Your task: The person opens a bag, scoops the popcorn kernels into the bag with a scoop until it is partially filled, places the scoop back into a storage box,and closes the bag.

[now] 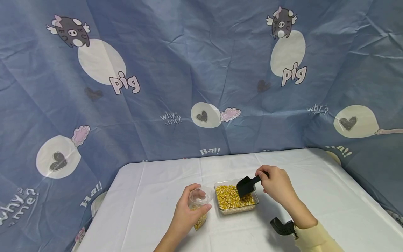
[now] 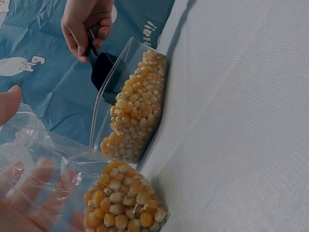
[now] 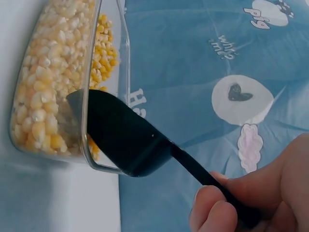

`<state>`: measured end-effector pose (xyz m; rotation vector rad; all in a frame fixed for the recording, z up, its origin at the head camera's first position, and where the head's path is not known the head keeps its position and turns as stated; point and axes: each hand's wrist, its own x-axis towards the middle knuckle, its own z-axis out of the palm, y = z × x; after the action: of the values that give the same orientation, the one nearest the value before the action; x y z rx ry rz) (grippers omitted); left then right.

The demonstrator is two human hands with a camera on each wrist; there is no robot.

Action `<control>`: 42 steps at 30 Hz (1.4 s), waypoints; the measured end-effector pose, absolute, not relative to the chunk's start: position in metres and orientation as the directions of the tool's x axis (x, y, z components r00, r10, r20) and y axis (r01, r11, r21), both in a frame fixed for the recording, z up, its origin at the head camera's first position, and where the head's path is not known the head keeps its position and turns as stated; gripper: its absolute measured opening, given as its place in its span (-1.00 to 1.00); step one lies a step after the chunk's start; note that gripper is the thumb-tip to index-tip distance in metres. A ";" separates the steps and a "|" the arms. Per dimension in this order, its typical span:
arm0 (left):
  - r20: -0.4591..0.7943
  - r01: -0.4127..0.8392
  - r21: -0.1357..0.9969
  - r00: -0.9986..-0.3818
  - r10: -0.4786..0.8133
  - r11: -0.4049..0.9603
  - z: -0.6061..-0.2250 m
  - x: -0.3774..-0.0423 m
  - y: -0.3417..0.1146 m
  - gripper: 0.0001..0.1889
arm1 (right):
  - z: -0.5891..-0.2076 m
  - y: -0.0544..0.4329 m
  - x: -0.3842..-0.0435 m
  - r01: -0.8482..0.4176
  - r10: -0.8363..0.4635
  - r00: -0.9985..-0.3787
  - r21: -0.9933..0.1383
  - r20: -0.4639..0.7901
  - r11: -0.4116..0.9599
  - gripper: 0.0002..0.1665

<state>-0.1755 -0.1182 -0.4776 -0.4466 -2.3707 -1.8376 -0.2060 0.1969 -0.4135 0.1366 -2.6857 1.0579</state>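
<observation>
2 hands work over 1 white tablecloth (image 1: 151,196). The left hand (image 1: 185,211) has its fingers and thumb curled around 1 clear plastic bag (image 1: 201,200), gripping it near its gaping mouth; in the left wrist view, several fingers show through the film. A heap of corn kernels (image 2: 123,200), too many to count, fills the bottom of the bag.

The right hand (image 1: 277,183) grips 1 black scoop (image 1: 245,186) by its handle, fingers bent around it. The scoop slants down from the hand into 1 clear rectangular container (image 1: 238,210), its blade at the container's right end and its tip among the loose corn (image 1: 226,197) there. This corn is yellow on top and looks paler through the walls, again too many kernels to count. The container rests on the cloth just to the right of the bag, between the 2 hands.

1 pale yellow sleeve (image 1: 316,238) covers the right forearm, with 1 black wrist-worn device (image 1: 280,226) beside its cuff.

Behind the table hangs 1 blue printed backdrop (image 1: 189,77). In the head view it carries 2 dark cartoon pigs, 1 at upper left and 1 at upper right, and 5 grey hearts. The lettering reads "pig" 2 times, below the cartoons, and "Ha!!" 3 times, at left, centre and right. "why me?" reads at centre and lower left; a similar print at right shows "why", its lower word too faint to tell.
</observation>
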 end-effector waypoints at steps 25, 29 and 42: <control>0.264 0.299 0.929 -0.948 0.175 0.216 -0.478 -0.174 -0.118 -0.34 | -0.440 0.197 -0.220 -0.050 0.003 -0.998 -0.861 0.059 0.505 -0.79; 0.268 0.300 0.930 -0.949 0.168 0.213 -0.477 -0.174 -0.118 -0.35 | -0.448 0.197 -0.225 -0.027 -0.016 -1.000 -0.896 0.022 0.443 -0.80; 0.257 0.291 0.932 -0.951 0.172 0.216 -0.477 -0.174 -0.117 -0.33 | -0.458 0.201 -0.229 0.045 -0.103 -0.992 -0.961 -0.076 0.273 -0.76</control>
<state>-0.1744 -0.1173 -0.4769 -0.4529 -2.3715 -1.8535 -0.2286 0.2011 -0.4582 0.0594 -2.6013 1.9711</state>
